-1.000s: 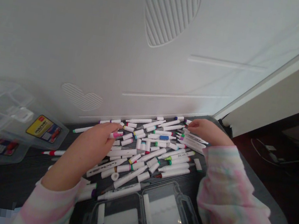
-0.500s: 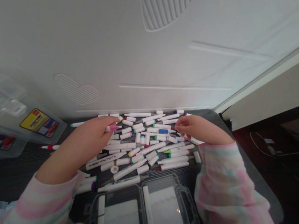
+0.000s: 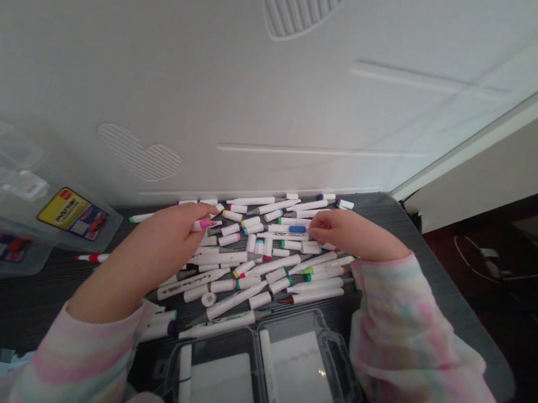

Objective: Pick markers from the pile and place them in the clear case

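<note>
My left hand (image 3: 154, 245), at the left of the pile, is closed around a marker (image 3: 203, 225) whose pink end and pale tip point right. Over the right side of the pile, my right hand (image 3: 358, 234) has its fingers curled together beside a blue-marked piece (image 3: 297, 229). Whatever those fingers pinch, if anything, is hidden. White markers (image 3: 232, 300) and loose white caps (image 3: 230, 239) with coloured bands lie jumbled between both hands. Several markers show bare tips.
An open clear plastic case (image 3: 252, 361) lies in front, one white marker (image 3: 268, 376) in its right half. Clear boxes with yellow labels (image 3: 72, 212) stand at left. A white panel (image 3: 287, 110) rises behind the dark table (image 3: 462, 331).
My right hand has shifted slightly left over the pile, uncovering a cap at the back right. My left hand still holds the pink marker. The camera view has tilted a little.
</note>
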Demonstrator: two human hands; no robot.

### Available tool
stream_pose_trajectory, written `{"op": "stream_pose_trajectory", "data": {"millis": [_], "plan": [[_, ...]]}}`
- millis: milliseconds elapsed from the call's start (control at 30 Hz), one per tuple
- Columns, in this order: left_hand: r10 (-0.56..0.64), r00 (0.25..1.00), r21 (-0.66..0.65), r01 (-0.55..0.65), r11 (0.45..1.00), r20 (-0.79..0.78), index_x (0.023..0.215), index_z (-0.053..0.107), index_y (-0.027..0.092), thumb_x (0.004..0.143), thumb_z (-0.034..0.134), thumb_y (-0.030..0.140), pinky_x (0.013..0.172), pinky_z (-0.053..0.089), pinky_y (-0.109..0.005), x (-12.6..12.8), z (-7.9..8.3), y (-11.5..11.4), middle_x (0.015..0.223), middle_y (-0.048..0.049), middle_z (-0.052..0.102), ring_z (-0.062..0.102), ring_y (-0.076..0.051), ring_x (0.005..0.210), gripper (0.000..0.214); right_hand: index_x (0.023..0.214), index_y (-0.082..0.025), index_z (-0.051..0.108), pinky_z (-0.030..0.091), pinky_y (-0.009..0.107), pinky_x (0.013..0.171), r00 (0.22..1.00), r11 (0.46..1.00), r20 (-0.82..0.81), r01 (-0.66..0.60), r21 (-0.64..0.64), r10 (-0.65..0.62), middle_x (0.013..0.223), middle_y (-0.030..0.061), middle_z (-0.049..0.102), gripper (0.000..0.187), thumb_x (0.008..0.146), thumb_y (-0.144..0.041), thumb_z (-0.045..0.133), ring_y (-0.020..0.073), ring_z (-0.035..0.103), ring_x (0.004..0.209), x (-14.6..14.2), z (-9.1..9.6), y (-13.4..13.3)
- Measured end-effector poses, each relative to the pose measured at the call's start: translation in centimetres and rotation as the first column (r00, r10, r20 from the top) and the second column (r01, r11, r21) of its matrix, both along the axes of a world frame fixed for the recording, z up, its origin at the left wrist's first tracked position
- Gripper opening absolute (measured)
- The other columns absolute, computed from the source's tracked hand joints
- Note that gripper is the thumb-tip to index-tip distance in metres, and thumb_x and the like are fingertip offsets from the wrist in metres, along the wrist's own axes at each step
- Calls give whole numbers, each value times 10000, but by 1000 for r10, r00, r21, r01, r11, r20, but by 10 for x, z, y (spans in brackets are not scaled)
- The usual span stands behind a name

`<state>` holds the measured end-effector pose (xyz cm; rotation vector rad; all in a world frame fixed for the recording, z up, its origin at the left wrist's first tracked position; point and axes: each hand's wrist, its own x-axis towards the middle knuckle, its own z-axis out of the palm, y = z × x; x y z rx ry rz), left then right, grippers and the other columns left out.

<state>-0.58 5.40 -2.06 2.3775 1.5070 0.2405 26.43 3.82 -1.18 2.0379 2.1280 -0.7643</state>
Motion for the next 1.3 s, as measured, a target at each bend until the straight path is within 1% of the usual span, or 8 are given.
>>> {"op": "stream_pose_trajectory", "data": {"millis": [133,333,567,667,767,900,1167,1300], "plan": [[3,1000,10,-3,1000,2,1095,545,141,771,252,278,918,389,-319,0,-1,1,1097,-65,583,529,-205,1011,458,726,-201,608,355,212,576,997,996,27,-75,-49,76,735,-1,637,144,681,-234,475,129,544,678,-2,-4,0],[22,1000,-2,-22,1000,-8,1097,543,138,767,256,285,935,372,-320,-1,0,0,1110,-65,575,519,-206,1026,462,788,-206,604,351,208,560,992,997,111,-49,-53,55,784,2,636,173,634,-229,527,126,542,680,3,-12,3],[17,1000,4,-17,1000,-22,1108,536,145,779,246,282,941,364,-303,0,1,0,1122,-58,570,513,-195,1033,460,757,-197,613,339,223,539,981,993,179,-61,-98,78,721,10,626,162,648,-298,546,133,537,644,8,-15,6],[14,1000,-4,-14,1000,-14,1114,530,149,789,240,283,945,356,-301,0,2,-1,1128,-60,565,508,-194,1040,456,746,-202,617,340,235,551,976,995,201,-69,-65,81,723,16,626,191,647,-351,552,145,540,651,6,-18,6],[12,1000,-10,-12,1000,-3,1109,533,141,791,243,288,948,352,-313,0,3,-2,1125,-69,566,506,-201,1041,454,773,-214,633,351,242,591,968,996,233,-85,-32,90,760,23,633,198,644,-344,559,159,549,698,4,-21,7],[11,1000,-7,-11,1000,15,1098,540,135,787,255,289,943,358,-316,-1,3,-1,1122,-72,569,509,-201,1035,449,805,-218,652,363,245,622,965,995,245,-90,-33,95,790,36,641,207,657,-321,550,166,558,732,1,-20,6],[-1,1000,13,1,1000,16,1089,544,137,787,271,289,933,365,-306,-2,2,0,1115,-69,574,517,-200,1024,435,771,-204,649,373,283,642,956,993,271,-118,4,113,789,67,641,234,693,-360,493,196,563,738,-4,-23,6],[-3,1000,20,3,1000,18,1079,549,144,787,271,288,935,364,-299,-3,3,-1,1107,-62,578,517,-194,1025,427,755,-188,637,360,268,629,960,992,252,-128,12,121,774,69,636,220,691,-334,486,186,552,728,-4,-22,5]]}}
